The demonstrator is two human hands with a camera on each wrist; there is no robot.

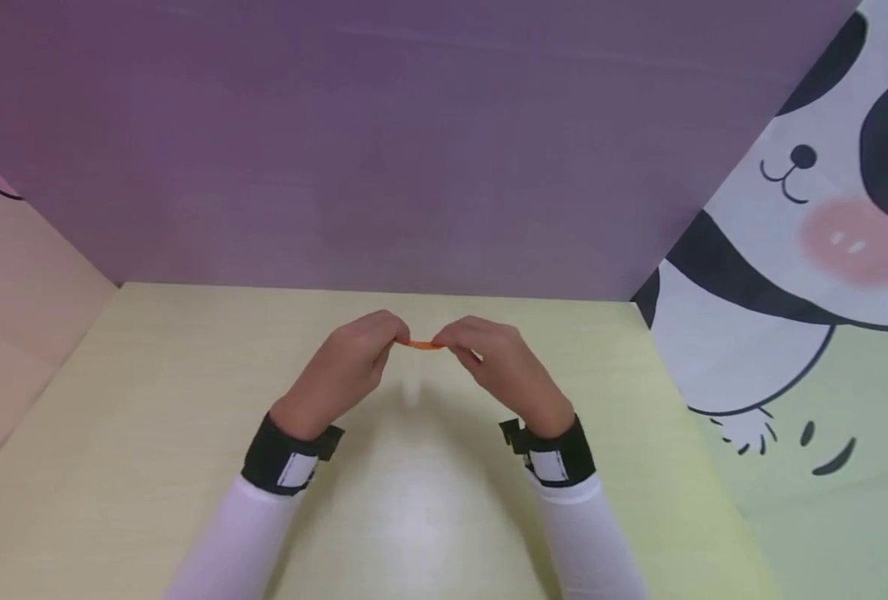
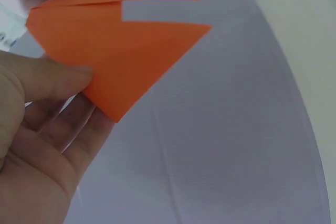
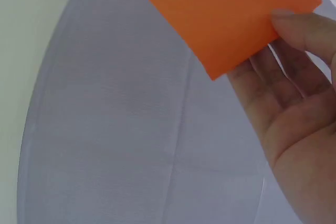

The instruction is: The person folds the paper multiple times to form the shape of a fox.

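Between both hands a folded piece of orange paper (image 2: 128,51) is held above the table, seen nearly edge-on in the head view. It has pointed corners and a notch between two flaps in the left wrist view. My left hand (image 1: 348,367) pinches one side, thumb on the near face and fingers behind. On the opposite side my right hand (image 1: 510,367) pinches it the same way; in the right wrist view its thumb lies on the orange paper (image 3: 226,19). The fingers cover part of the paper's edges.
The pale wooden table (image 1: 152,417) lies under the hands, with the arms' shadows on it. A purple panel (image 1: 384,167) rises at the table's far edge. To the right is a wall with a panda drawing (image 1: 759,367). Both wrists wear black straps (image 1: 267,454).
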